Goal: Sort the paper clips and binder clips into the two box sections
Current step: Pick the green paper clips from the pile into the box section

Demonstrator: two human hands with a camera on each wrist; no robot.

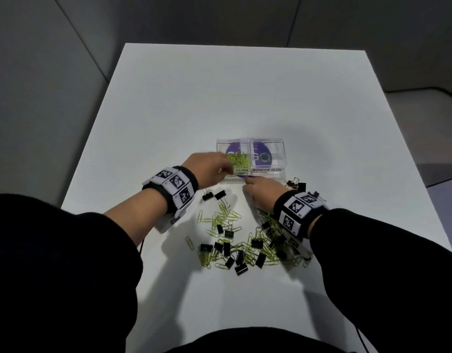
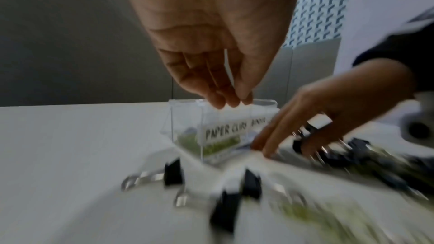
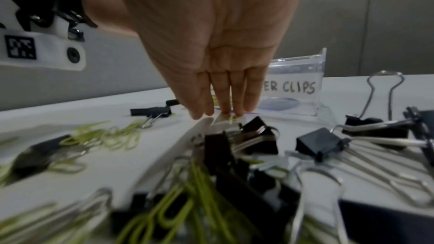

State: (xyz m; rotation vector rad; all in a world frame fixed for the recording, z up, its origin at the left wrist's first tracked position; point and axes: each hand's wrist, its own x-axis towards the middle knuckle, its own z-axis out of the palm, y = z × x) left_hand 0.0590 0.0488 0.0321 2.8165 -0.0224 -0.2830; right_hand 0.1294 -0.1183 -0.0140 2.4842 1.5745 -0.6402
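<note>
White table [image 1: 245, 98], grey walls; clip sorting partly done.
Clear two-section box [image 1: 278, 149]: green paper clips [image 1: 238, 159] in its left section, right one looks empty. Left hand [image 1: 209, 166], fingers straight and together, holding nothing, over the left section. Right hand [image 1: 261, 191], fingers straight, fingertips down by the box front; holding anything? cannot tell. Mixed pile [image 1: 245, 240] nearer than box: pick one type per grab.

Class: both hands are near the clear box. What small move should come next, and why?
Probably the right hand should pinch a black binder clip beside it: the clear plastic box's binder-clip section looks empty, while green paper clips already fill the other.
</note>
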